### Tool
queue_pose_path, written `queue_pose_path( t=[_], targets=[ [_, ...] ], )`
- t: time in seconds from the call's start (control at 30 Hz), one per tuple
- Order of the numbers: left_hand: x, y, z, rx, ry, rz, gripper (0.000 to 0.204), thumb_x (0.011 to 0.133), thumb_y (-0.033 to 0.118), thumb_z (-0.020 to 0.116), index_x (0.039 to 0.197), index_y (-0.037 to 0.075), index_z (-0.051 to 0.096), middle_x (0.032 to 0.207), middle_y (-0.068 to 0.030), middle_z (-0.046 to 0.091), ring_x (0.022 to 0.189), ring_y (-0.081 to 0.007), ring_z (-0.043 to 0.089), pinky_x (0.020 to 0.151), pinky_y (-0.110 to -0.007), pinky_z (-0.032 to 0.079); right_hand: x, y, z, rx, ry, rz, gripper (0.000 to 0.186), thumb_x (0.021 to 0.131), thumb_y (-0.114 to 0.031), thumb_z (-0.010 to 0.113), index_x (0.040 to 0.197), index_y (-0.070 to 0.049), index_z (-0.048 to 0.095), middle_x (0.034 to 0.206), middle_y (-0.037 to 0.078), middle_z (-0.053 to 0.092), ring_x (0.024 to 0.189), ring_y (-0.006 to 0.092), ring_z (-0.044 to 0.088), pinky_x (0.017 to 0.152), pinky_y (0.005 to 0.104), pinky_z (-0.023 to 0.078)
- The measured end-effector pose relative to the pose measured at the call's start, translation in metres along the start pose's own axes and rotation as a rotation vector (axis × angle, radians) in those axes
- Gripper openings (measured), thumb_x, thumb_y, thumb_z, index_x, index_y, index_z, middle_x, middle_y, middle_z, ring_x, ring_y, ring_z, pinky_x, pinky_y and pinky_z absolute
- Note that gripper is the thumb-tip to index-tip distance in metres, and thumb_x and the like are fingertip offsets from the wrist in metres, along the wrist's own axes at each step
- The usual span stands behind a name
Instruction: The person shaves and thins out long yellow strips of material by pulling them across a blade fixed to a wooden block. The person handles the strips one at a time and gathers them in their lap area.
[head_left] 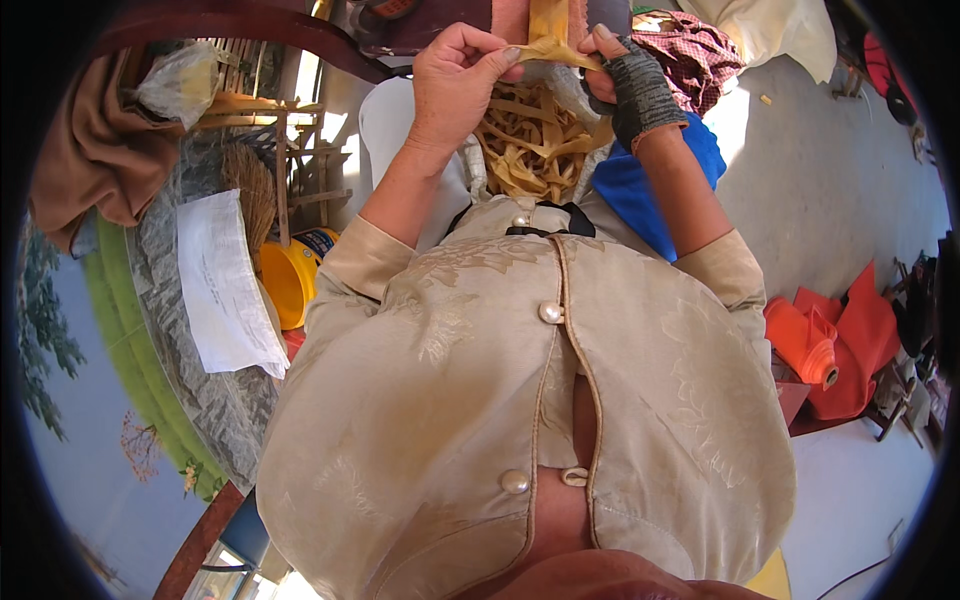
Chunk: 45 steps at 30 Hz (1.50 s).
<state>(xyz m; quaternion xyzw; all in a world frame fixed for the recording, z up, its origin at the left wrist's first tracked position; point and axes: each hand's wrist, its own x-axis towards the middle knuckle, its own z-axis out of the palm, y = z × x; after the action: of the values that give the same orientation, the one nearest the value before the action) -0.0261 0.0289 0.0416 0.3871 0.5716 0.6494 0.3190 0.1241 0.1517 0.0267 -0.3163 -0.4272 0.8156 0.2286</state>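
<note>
Between my two hands, at the top of the head view, a yellow-tan strip of thin material is pulled taut. My left hand, bare, pinches one end between thumb and fingers. The other end is gripped by my right hand, which wears a dark grey fingerless glove. A wider yellow-tan band runs away from me just beyond the strip. Below my hands, in my lap, a heap of loose tan strips lies in what looks like a pale open bag, its sides partly hidden.
Blue cloth and a dark red checked cloth lie by my right arm. Over on the left are a yellow bucket, a white cloth, a straw broom and a bamboo rack. Orange-red material is heaped at the right.
</note>
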Motion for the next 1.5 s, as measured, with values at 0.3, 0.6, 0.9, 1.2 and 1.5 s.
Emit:
queue_pose_path(
  t=[0.3, 0.6, 0.9, 1.2, 1.5],
  targets=[
    [0.000, 0.010, -0.016, 0.587, 0.011, 0.159, 0.020, 0.076, 0.006, 0.067, 0.094, 0.003, 0.059, 0.098, -0.0058, 0.061, 0.087, -0.0137, 0.060, 0.074, -0.025, 0.048, -0.006, -0.005, 0.008, -0.249, 0.034, -0.118, 0.016, 0.082, -0.022, 0.062, 0.080, -0.008, 0.055, 0.052, -0.002, 0.042, 0.041, 0.0055, 0.034, 0.040, 0.0197, 0.025],
    [-0.018, 0.003, 0.005, 1.089, -0.340, 0.301, 0.020, 0.077, 0.009, 0.057, 0.097, 0.009, 0.052, 0.090, -0.0089, 0.054, 0.084, -0.0285, 0.055, 0.069, -0.038, 0.046, -0.007, 0.004, 0.016, -0.946, -0.160, 0.079, 0.040, 0.079, -0.042, 0.058, 0.080, -0.002, 0.060, 0.069, 0.011, 0.061, 0.065, 0.0185, 0.060, 0.060, 0.0312, 0.047],
    [0.003, -0.013, 0.007, 0.994, -0.094, 0.699, 0.018, 0.070, 0.014, 0.059, 0.087, 0.008, 0.054, 0.086, -0.0061, 0.051, 0.079, -0.0252, 0.052, 0.071, -0.035, 0.041, -0.006, 0.025, 0.030, -1.021, -0.320, -0.362, 0.036, 0.085, -0.034, 0.050, 0.075, 0.000, 0.055, 0.059, 0.008, 0.051, 0.054, 0.0181, 0.051, 0.054, 0.0318, 0.042],
    [0.028, -0.031, -0.016, 1.012, -0.091, 0.952, 0.007, 0.077, 0.013, 0.057, 0.079, 0.007, 0.054, 0.075, -0.0062, 0.057, 0.068, -0.0258, 0.055, 0.067, -0.035, 0.042, -0.042, 0.000, 0.056, -1.047, -0.276, -0.436, 0.033, 0.081, -0.031, 0.054, 0.081, 0.002, 0.057, 0.072, 0.018, 0.056, 0.077, 0.0328, 0.055, 0.071, 0.0374, 0.043],
    [0.031, -0.032, -0.005, -0.014, -0.225, -0.149, 0.012, 0.088, 0.011, 0.050, 0.097, 0.003, 0.054, 0.073, -0.0023, 0.054, 0.059, -0.0137, 0.048, 0.058, -0.025, 0.042, 0.007, -0.012, 0.015, -1.377, -0.094, -0.503, 0.025, 0.084, -0.030, 0.050, 0.091, -0.011, 0.064, 0.077, 0.014, 0.059, 0.076, 0.0293, 0.059, 0.066, 0.0391, 0.045]
  ],
)
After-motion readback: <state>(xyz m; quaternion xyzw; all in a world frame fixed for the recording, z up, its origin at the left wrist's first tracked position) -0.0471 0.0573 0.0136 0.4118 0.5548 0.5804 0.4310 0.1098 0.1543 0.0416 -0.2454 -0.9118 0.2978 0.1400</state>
